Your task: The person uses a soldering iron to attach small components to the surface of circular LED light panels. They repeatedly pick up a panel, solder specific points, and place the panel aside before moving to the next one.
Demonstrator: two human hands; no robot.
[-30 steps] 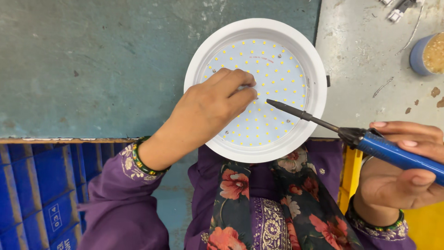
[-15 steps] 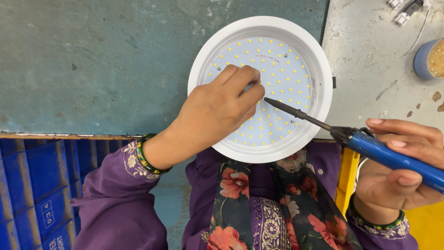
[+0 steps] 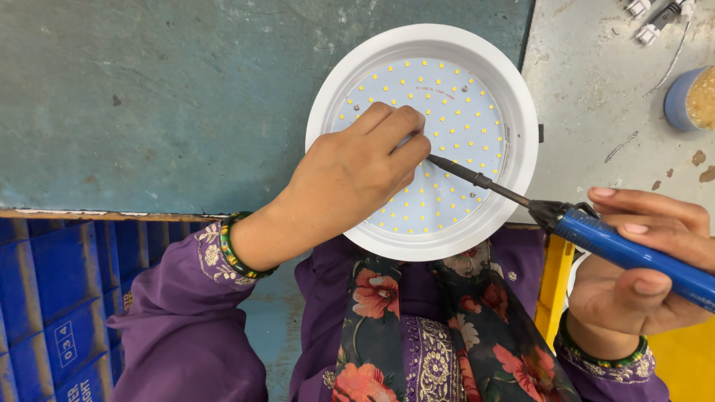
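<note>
Worn blue-green paint covers most of the workbench [image 3: 149, 104], and a paler grey patch takes up its right part. A round white LED light panel [image 3: 514, 89] sits at the near edge of the bench, slightly overhanging it toward the person's lap; its flat disc is dotted with rows of small yellow diodes.

The left hand [image 3: 350, 179] rests on the disc's left half, fingers curled in and pinched together at the fingertips; whether they hold something small cannot be told. The right hand [image 3: 640, 275] is off the bench's near right edge, closed around the blue handle of a soldering iron [image 3: 633, 253], with fingers laid along the top and the thumb beneath. The iron's dark shaft slants up to the left across the panel's rim, and its tip meets the disc right at the left hand's fingertips.

Toward the far right corner stand a small blue pot [image 3: 678, 100] of yellowish material and some white connectors [image 3: 648, 22]. Blue plastic crates [image 3: 59, 298] lie below the near left edge, and a yellow crate [image 3: 555, 286] below the right.
</note>
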